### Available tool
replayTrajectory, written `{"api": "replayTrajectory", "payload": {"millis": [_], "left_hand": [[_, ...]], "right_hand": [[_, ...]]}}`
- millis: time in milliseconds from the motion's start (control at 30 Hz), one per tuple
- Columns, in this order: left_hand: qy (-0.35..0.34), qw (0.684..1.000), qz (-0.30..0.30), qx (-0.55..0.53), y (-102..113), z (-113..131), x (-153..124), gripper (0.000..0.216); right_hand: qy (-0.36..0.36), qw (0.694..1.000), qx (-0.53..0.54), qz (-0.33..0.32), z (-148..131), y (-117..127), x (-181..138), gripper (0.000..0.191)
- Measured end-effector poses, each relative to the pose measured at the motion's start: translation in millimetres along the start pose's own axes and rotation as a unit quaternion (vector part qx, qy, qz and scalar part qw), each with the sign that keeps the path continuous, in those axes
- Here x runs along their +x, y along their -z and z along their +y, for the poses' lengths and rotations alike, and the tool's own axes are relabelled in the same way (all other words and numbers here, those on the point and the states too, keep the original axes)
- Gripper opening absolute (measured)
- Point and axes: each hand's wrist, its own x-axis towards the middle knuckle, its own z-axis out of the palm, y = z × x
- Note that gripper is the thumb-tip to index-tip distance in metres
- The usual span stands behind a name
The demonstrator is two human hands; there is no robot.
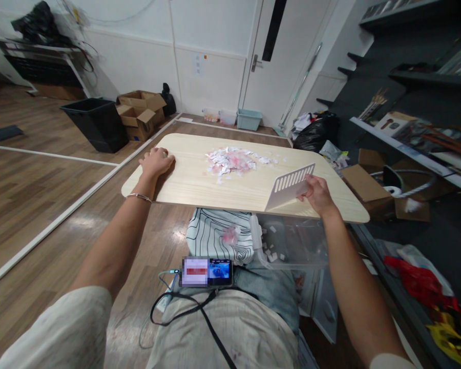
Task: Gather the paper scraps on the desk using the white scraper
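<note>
A pale wooden tabletop (188, 177) spans the view in front of me. My left hand (157, 163) rests palm down near its left end, fingers bent and apart, with nothing visible in it. My right hand (317, 192) grips a white slotted plastic panel (282, 193) by its right side. The panel stands tilted on edge, its lower edge at the board near the front. Between my hands, farther back, lies a loose pile of torn white and pink paper scraps (230, 161), with small bits scattered to its right.
Below the front edge sit a clear plastic bin (292, 241) with paper bits inside and a line-patterned cloth (203, 233). A phone (221, 271) lies at my lap with cables. Beyond stand a black trash bin (100, 125), cardboard boxes (138, 115) and dark shelving (426, 113).
</note>
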Motion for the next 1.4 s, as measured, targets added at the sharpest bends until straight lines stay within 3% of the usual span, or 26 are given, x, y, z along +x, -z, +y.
{"api": "replayTrajectory", "payload": {"millis": [433,1033,1300,1400], "left_hand": [[0.008,1.0,-0.009,-0.003,3.8,2.6,-2.1,0.068],[0.007,1.0,-0.007,-0.005,1.8,0.4,0.0,0.067],[0.006,1.0,-0.009,-0.012,3.9,3.1,-3.5,0.063],[0.008,0.999,0.017,-0.046,5.0,2.4,-4.5,0.062]], "right_hand": [[-0.005,0.999,-0.047,-0.005,-1.3,-4.8,0.3,0.067],[-0.025,0.999,-0.014,-0.016,1.2,-0.4,3.4,0.04],[-0.036,0.999,-0.012,-0.019,-2.6,-2.3,2.1,0.039],[-0.039,0.999,-0.011,-0.016,-3.4,-2.6,2.0,0.039]]}}
